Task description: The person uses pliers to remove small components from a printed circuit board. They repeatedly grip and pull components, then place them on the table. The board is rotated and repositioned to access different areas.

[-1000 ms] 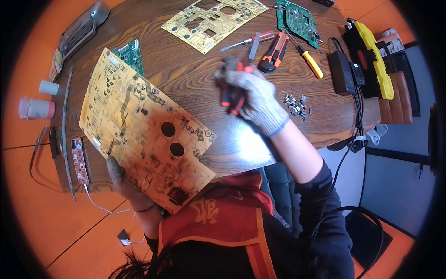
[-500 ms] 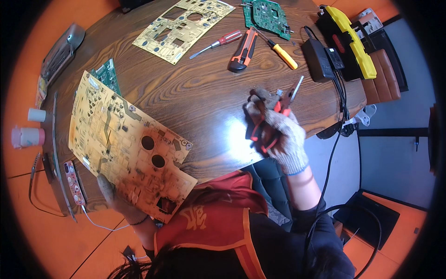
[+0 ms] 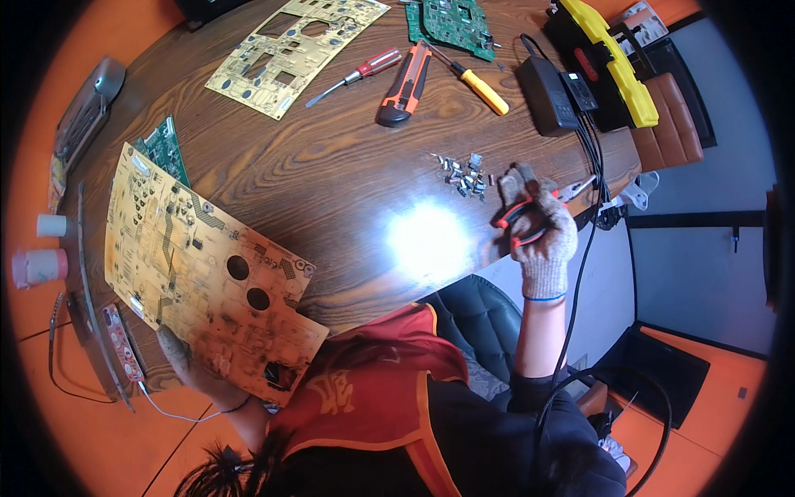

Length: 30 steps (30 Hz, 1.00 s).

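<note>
Left hand (image 3: 189, 364): clamped on tan printed circuit board (image 3: 203, 277), lower left.
Right hand (image 3: 548, 236): fingers closed round red-handled long-nose pliers (image 3: 571, 192), centre right.

Right hand (image 3: 540, 225): positioned at 3 o'clock, gloved, fingers (image 3: 518, 184) curled into a grip. Right forearm (image 3: 542, 335): bare, pointing to 12 o'clock. Left hand (image 3: 186, 364): positioned at 8 o'clock, gloved, thumb (image 3: 169, 340) extended toward 11 o'clock, remaining digits hidden. Left forearm (image 3: 247, 421): inclined between 10 and 11 o'clock.
</note>
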### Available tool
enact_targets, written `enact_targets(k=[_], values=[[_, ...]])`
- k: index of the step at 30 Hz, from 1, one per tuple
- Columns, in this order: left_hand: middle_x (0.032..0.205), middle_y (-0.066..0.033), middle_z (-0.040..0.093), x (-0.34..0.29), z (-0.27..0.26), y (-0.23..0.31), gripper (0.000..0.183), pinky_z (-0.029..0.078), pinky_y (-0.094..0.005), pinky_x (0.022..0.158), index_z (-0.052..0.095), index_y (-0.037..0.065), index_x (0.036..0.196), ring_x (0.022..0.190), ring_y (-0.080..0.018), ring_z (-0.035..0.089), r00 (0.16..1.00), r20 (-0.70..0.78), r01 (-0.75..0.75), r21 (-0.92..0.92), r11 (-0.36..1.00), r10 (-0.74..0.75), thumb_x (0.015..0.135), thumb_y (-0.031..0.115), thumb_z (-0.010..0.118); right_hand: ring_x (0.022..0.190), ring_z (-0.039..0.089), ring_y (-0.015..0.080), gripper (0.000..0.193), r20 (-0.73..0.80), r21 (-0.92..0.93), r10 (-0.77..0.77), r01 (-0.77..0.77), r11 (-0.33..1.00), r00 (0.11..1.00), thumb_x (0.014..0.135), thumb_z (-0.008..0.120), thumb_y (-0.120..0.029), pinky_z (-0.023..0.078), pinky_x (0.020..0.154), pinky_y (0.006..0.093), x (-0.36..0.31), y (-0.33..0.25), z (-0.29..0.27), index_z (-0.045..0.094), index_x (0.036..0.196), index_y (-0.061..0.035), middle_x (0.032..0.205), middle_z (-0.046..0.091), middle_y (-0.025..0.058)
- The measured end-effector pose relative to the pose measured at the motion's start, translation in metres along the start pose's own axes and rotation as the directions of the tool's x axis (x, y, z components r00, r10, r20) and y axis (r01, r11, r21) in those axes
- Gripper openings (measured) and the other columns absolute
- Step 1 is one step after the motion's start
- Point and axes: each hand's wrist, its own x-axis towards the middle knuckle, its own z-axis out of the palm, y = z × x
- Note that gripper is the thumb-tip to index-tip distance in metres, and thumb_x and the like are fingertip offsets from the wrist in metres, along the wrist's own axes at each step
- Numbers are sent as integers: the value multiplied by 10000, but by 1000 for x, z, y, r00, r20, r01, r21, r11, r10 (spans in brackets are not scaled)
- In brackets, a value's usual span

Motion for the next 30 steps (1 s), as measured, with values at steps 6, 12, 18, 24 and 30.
enact_targets(k=[6, 12, 18, 24, 30], values=[[1407, -215, 427, 1, -14, -3, 588, 428, -436, 1047, 315, -40, 1443, 1241, -310, 499, 999, -49, 9, -32, 999, -11, 1029, 377, 324, 1002, 605, 372, 237, -10, 10, 87, -87, 996, 996, 831, 535, 3, 496, 963, 537, -4, 19, 10, 527, 1062, 58, 1078, 594, 221], [1351, -216, 479, 14, -26, -1, 527, 441, -427, 1028, 377, -51, 1397, 1203, -302, 526, 998, 60, -19, 39, 999, 16, 1034, 325, 311, 1078, 597, 430, 235, 51, -2, 37, -37, 999, 998, 840, 551, 1, 477, 987, 564, -9, 7, 10, 534, 1066, 61, 1143, 593, 247], [1297, -180, 545, 14, -35, 1, 440, 461, -360, 1006, 437, -56, 1350, 1128, -259, 580, 986, 168, 12, -112, 994, 7, 1041, 233, 316, 1289, 470, 401, 313, 413, 62, 162, -205, 977, 896, 943, 467, -125, 345, 1098, 591, -6, 0, 17, 583, 1175, 49, 1368, 504, 234], [1249, -170, 585, 15, -25, -1, 388, 458, -339, 1002, 486, -59, 1301, 1103, -242, 588, 989, 84, -135, 152, 979, 123, 1049, 183, 316, 1331, 427, 379, 269, 368, 27, 195, -220, 975, 909, 907, 518, -90, 328, 1111, 583, -5, 1, 29, 629, 1138, -5, 1386, 494, 219], [1266, -218, 557, 4, -3, -3, 463, 490, -408, 978, 467, -65, 1305, 1104, -304, 596, 980, 137, 167, -189, 968, -142, 1043, 266, 278, 1197, 532, 424, 219, 343, 11, 156, -170, 985, 926, 880, 500, -19, 367, 1070, 621, 10, -1, 42, 584, 1078, 24, 1272, 548, 278]])
